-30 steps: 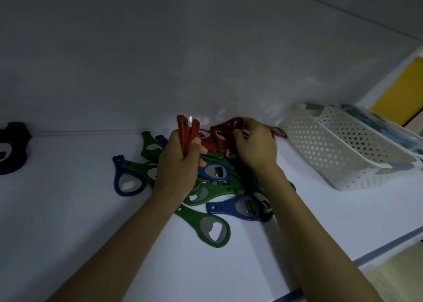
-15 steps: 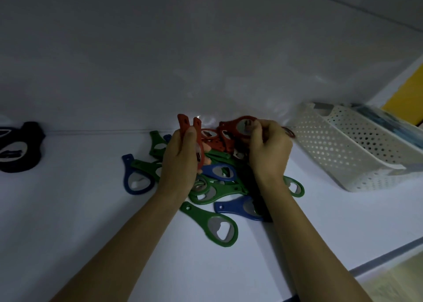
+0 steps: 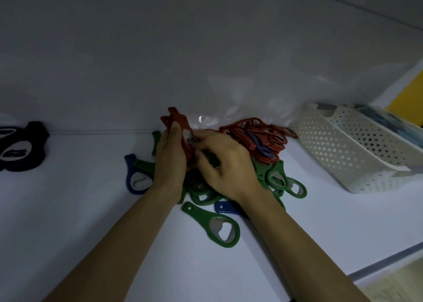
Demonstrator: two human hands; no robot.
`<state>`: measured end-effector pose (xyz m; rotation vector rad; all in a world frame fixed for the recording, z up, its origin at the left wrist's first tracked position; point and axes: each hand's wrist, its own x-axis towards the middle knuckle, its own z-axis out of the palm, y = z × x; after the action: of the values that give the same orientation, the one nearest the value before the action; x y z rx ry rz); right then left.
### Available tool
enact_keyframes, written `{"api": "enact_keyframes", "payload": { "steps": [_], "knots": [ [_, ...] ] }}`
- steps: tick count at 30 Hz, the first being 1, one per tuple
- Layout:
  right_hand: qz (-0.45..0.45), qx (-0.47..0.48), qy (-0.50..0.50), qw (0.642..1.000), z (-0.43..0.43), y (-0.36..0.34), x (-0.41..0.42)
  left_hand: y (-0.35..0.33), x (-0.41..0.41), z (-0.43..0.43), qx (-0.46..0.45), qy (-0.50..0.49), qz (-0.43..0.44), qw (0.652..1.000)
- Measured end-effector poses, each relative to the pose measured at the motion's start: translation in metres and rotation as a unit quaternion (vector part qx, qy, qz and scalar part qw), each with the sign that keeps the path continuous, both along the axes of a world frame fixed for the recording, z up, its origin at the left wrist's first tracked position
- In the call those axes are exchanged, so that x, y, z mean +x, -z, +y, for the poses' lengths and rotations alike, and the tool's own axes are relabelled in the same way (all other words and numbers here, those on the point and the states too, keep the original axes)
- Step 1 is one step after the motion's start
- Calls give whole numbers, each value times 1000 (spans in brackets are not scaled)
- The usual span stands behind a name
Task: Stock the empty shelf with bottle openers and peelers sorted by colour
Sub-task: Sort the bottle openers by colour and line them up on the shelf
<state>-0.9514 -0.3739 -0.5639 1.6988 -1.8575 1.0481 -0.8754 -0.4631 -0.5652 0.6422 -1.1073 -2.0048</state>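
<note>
Red bottle openers point(image 3: 177, 124) bunched in the curled fingers of the left hand point(image 3: 170, 162), above the pile point(image 3: 214, 227); right hand point(image 3: 226, 166) curled alongside, hold unclear.

Left hand point(image 3: 170, 162) gripping red bottle openers point(image 3: 177, 121), right hand point(image 3: 226, 164) against them, green and blue openers point(image 3: 214, 226) beneath, white basket point(image 3: 352, 155) alongside

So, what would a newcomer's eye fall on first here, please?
The tangled heap of red, green and blue plastic bottle openers in the middle, where the left hand grips a bunch of red openers and the right hand meets it. A white perforated plastic basket sits at the right.
</note>
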Motion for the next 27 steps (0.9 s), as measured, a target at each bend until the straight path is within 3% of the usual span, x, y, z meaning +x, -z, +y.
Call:
{"api": "enact_keyframes", "payload": {
  "steps": [3, 5, 6, 8, 10, 12, 17, 21, 23, 25, 27],
  "knots": [
    [-53, -13, 4, 998, -1, -3, 0, 1, 0, -1, -16, -4, 7, 1000],
    [-74, -46, 101, 991, 5, -7, -11, 1, 0, 1, -46, 7, 1, 999],
    [-61, -26, 173, 983, 9, -7, -22, 2, 1, 2, -67, 8, -6, 998],
    [-40, 107, 310, 944, 19, -4, -45, 3, 0, 5, -103, 6, -15, 995],
    [-57, 220, 374, 899, 27, 0, -58, 5, -1, 6, -152, -8, -34, 988],
    [-60, 224, 396, 888, 29, 2, -62, 6, -1, 6, -178, -10, -52, 983],
    [-105, 134, 384, 907, 27, 1, -61, 7, -2, 4, -143, 6, -55, 988],
    [-192, 132, 288, 929, 28, 1, -57, 5, -1, 7, -123, 11, -46, 991],
    [-186, 113, 269, 938, 27, 0, -54, 3, 0, 8, -109, 14, -36, 993],
    [-200, 21, 264, 943, 25, -2, -51, 2, 1, 7, -108, 18, -30, 994],
    [-350, -99, 205, 909, 23, -7, -49, 0, 2, 7, -120, 25, -26, 992]
  ]
}}
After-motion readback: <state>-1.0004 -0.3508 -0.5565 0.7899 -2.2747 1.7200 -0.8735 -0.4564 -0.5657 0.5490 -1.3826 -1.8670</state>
